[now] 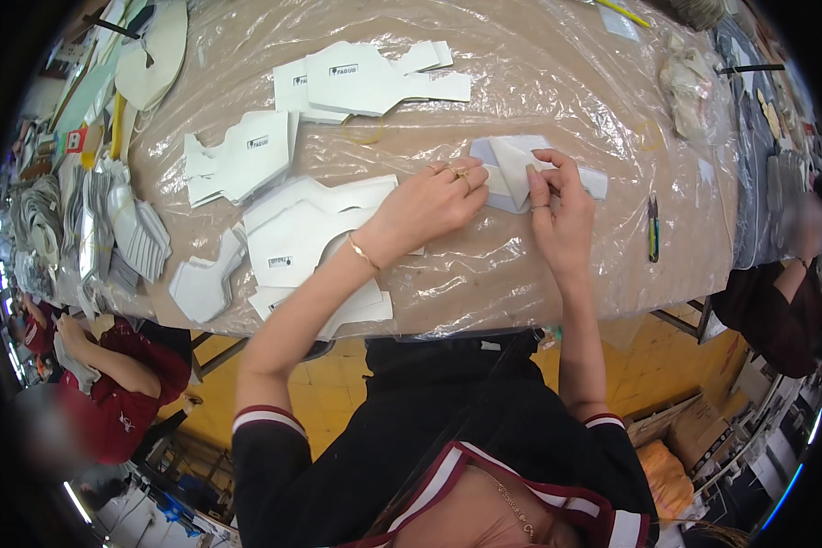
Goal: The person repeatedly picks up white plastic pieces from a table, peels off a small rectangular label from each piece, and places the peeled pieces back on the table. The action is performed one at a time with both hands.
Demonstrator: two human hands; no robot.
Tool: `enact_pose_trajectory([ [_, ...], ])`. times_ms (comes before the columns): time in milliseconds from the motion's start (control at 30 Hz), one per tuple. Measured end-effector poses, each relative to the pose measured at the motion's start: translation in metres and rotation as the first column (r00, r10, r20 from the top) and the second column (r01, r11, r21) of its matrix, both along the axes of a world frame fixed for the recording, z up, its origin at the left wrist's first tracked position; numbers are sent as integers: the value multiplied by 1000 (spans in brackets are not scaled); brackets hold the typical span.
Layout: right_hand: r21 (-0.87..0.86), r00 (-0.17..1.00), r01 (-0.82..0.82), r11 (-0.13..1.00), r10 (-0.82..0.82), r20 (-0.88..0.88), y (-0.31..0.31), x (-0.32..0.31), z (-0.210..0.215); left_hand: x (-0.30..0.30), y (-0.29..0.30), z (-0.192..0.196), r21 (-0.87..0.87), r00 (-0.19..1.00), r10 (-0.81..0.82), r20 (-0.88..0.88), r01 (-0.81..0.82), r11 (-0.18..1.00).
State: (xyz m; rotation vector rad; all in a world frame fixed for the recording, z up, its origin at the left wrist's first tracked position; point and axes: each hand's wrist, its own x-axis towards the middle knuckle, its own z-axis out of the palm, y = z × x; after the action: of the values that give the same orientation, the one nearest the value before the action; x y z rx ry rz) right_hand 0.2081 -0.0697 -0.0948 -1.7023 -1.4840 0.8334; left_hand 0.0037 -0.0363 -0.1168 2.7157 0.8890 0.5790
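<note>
A light grey cut piece [591, 183] of sheet material lies on the plastic-covered table, with a cream flap [511, 164] folded over it to a point. Between thumb and fingers, my right hand [562, 215] pinches the flap's right side. My left hand [437, 203] is closed at the flap's left edge, fingers curled and the thumb hidden. Left of my hands lie stacks of white cut pieces [292, 239] with small dark printed marks. Another white stack [242, 155] sits behind them, and a further one [356, 78] is at the far side.
Thread snips [653, 230] lie on the table to the right. A clear bag [690, 87] sits at the far right. Grey piece bundles [137, 219] line the left edge. Co-workers are on both sides, one in a dark red shirt [132, 393] at left. Cardboard boxes [694, 429] stand below right.
</note>
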Motion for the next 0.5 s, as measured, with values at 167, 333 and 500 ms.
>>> enact_pose_trajectory([
  [167,42,996,49,998,-46,-73,4,10,-4,8,-5,12,-428,903,382,198,-271,862],
  [333,90,890,69,994,-21,-455,-10,31,-2,35,-39,26,-959,608,757,240,24,284],
  [500,319,952,-107,942,5,305,-20,32,9,50,-45,30,-951,562,810,167,309,-18],
])
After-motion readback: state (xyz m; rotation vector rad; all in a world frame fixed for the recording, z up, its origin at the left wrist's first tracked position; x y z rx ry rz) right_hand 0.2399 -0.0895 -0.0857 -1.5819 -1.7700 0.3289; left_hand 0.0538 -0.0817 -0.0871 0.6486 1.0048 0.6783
